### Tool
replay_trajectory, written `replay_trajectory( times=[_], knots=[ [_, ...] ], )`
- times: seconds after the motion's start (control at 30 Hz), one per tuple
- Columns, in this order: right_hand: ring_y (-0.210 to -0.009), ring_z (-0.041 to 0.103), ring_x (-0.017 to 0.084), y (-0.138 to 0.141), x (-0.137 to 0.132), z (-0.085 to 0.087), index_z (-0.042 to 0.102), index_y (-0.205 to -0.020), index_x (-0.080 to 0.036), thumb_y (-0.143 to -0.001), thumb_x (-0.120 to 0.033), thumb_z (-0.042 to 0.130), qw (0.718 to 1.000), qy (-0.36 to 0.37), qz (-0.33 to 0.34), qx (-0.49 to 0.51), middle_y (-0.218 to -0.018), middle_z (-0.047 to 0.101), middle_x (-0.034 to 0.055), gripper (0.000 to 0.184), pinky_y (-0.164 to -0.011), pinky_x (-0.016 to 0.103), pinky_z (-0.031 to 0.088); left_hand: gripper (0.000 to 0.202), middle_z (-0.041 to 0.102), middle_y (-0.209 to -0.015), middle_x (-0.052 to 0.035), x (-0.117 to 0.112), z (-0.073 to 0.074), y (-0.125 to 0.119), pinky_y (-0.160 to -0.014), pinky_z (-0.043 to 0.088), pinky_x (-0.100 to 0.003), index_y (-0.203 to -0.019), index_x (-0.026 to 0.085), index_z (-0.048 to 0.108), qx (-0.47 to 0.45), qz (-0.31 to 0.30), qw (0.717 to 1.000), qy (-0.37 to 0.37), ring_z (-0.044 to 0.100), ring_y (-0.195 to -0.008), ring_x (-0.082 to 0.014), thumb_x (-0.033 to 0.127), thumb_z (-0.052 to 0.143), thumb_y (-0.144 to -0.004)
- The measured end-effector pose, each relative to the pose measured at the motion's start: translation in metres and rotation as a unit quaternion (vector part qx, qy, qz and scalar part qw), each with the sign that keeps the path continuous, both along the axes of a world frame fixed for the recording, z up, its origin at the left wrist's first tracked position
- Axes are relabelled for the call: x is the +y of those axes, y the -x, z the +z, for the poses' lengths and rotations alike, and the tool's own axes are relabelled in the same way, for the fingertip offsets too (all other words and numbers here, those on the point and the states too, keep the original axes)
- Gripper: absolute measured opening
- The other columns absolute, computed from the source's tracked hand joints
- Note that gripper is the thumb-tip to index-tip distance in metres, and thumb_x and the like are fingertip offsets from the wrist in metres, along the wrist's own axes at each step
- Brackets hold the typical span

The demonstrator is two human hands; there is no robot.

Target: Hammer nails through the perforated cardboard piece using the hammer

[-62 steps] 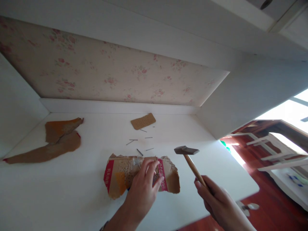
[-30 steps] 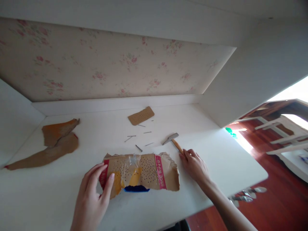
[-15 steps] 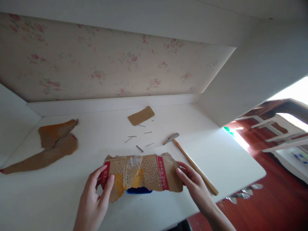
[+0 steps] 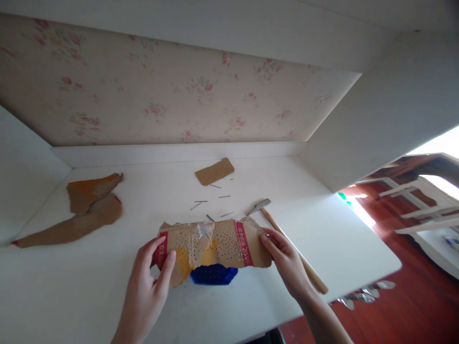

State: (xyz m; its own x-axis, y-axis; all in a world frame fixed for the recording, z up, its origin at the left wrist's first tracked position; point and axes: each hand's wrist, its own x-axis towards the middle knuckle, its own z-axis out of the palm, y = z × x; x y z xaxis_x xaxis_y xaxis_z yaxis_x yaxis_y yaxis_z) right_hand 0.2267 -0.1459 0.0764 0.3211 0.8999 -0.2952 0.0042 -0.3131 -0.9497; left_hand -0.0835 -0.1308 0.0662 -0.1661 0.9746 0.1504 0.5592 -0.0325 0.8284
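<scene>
Between my two hands I hold a torn piece of cardboard (image 4: 225, 246), full of small punched holes, with red printed strips, clear tape and yellow patches. My left hand (image 4: 152, 272) pinches its left end, thumb in front. At its right end my right hand (image 4: 283, 258) grips the edge between thumb and fingers. A blue plastic basket (image 4: 214, 275) shows below the cardboard's lower edge; its upper part is hidden behind the sheet. Just right of the cardboard lies a hammer (image 4: 290, 243) with a wooden handle, its head toward the back.
Several nails (image 4: 224, 196) lie scattered beyond the cardboard. A small perforated cardboard rectangle (image 4: 215, 172) rests near the back wall. Torn cardboard scraps (image 4: 93, 210) lie on the left of the white table (image 4: 89, 286). A grey side panel (image 4: 358, 105) rises at the right.
The cardboard has been raised slightly away from me, uncovering more of the blue basket and covering part of a nail. Both hands keep their hold. The view has shifted slightly.
</scene>
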Motion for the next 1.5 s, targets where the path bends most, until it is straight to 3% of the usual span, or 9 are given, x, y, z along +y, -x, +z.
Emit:
replay_trajectory(
  times=[0.27, 0.47, 0.6, 0.8, 0.93, 1.07, 1.27, 1.4, 1.5],
  knots=[
    [-0.094, 0.063, 0.024, 0.0, 0.004, 0.005, 0.066, -0.116, -0.022, -0.083, -0.058, 0.062, 0.998, 0.044, 0.031, -0.039, -0.1, 0.071, 0.0047, 0.049, -0.072, 0.03, 0.051, 0.047, 0.058, -0.122, -0.0107, -0.004, -0.005, 0.001, -0.077, 0.056, -0.037, -0.124, 0.022, 0.052, -0.007, 0.01, 0.999, 0.031, 0.063, -0.101, -0.0266, 0.051, 0.057, -0.087],
    [-0.074, 0.064, 0.018, -0.023, 0.037, 0.018, 0.063, -0.113, -0.02, -0.094, -0.058, 0.04, 0.98, -0.014, 0.077, -0.183, -0.097, 0.07, 0.0065, 0.048, -0.062, 0.029, 0.053, 0.034, 0.054, -0.12, -0.0135, -0.006, 0.015, -0.001, -0.095, 0.048, -0.05, -0.115, 0.019, 0.058, 0.094, 0.034, 0.987, -0.126, 0.058, -0.106, -0.0296, 0.04, 0.058, -0.088],
    [-0.074, 0.066, 0.017, -0.027, 0.084, 0.018, 0.064, -0.111, -0.021, -0.097, -0.041, 0.041, 0.918, -0.058, 0.184, -0.345, -0.089, 0.072, 0.0042, 0.034, -0.065, 0.028, 0.052, 0.027, 0.058, -0.114, -0.0114, -0.016, 0.025, -0.005, -0.097, 0.046, -0.05, -0.113, 0.022, 0.061, 0.145, 0.007, 0.965, -0.219, 0.058, -0.106, -0.0292, 0.027, 0.062, -0.087],
    [-0.091, 0.066, 0.017, 0.006, 0.148, 0.003, 0.071, -0.101, -0.021, -0.093, -0.023, 0.055, 0.815, -0.094, 0.342, -0.459, -0.103, 0.072, 0.0045, 0.018, -0.085, 0.029, 0.049, 0.029, 0.062, -0.115, -0.0096, -0.036, 0.005, -0.007, -0.087, 0.052, -0.039, -0.114, 0.025, 0.062, 0.187, -0.081, 0.949, -0.242, 0.062, -0.103, -0.0254, 0.019, 0.062, -0.086],
    [-0.099, 0.064, 0.02, 0.024, 0.178, -0.007, 0.062, -0.116, -0.019, -0.095, -0.03, 0.058, 0.747, -0.09, 0.401, -0.523, -0.118, 0.064, 0.0069, 0.023, -0.086, 0.039, 0.053, 0.029, 0.065, -0.112, -0.009, -0.05, -0.006, 0.0, -0.081, 0.056, -0.038, -0.114, 0.026, 0.063, 0.215, -0.079, 0.942, -0.244, 0.064, -0.101, -0.025, 0.019, 0.062, -0.086],
    [-0.102, 0.063, 0.022, 0.03, 0.2, -0.017, 0.057, -0.123, -0.019, -0.095, -0.032, 0.059, 0.714, -0.082, 0.408, -0.563, -0.124, 0.06, 0.0081, 0.031, -0.086, 0.042, 0.054, 0.026, 0.066, -0.11, -0.009, -0.06, -0.009, 0.004, -0.079, 0.056, -0.038, -0.111, 0.026, 0.064, 0.22, -0.066, 0.943, -0.241, 0.064, -0.099, -0.0251, 0.018, 0.062, -0.086],
    [-0.102, 0.063, 0.022, 0.028, 0.203, -0.029, 0.057, -0.123, -0.017, -0.094, -0.032, 0.06, 0.734, -0.061, 0.377, -0.561, -0.124, 0.06, 0.0085, 0.032, -0.085, 0.043, 0.054, 0.029, 0.065, -0.109, -0.0092, -0.057, -0.001, 0.003, -0.082, 0.053, -0.038, -0.112, 0.024, 0.064, 0.206, -0.082, 0.945, -0.24, 0.063, -0.099, -0.0247, 0.015, 0.063, -0.084],
    [-0.099, 0.064, 0.021, 0.013, 0.19, -0.021, 0.057, -0.122, -0.017, -0.095, -0.032, 0.059, 0.792, -0.058, 0.314, -0.52, -0.121, 0.062, 0.0081, 0.031, -0.084, 0.042, 0.055, 0.03, 0.066, -0.108, -0.0089, -0.054, 0.006, 0.002, -0.084, 0.051, -0.039, -0.113, 0.024, 0.063, 0.196, -0.085, 0.946, -0.245, 0.063, -0.099, -0.0251, 0.014, 0.062, -0.084],
    [-0.083, 0.066, 0.019, -0.004, 0.168, -0.006, 0.056, -0.121, -0.016, -0.1, -0.026, 0.044, 0.843, -0.077, 0.249, -0.471, -0.095, 0.07, 0.0062, 0.026, -0.077, 0.035, 0.053, 0.031, 0.065, -0.108, -0.0093, -0.051, 0.008, 0.002, -0.085, 0.049, -0.038, -0.113, 0.022, 0.063, 0.191, -0.084, 0.946, -0.246, 0.063, -0.099, -0.025, 0.013, 0.063, -0.083]
  ],
)
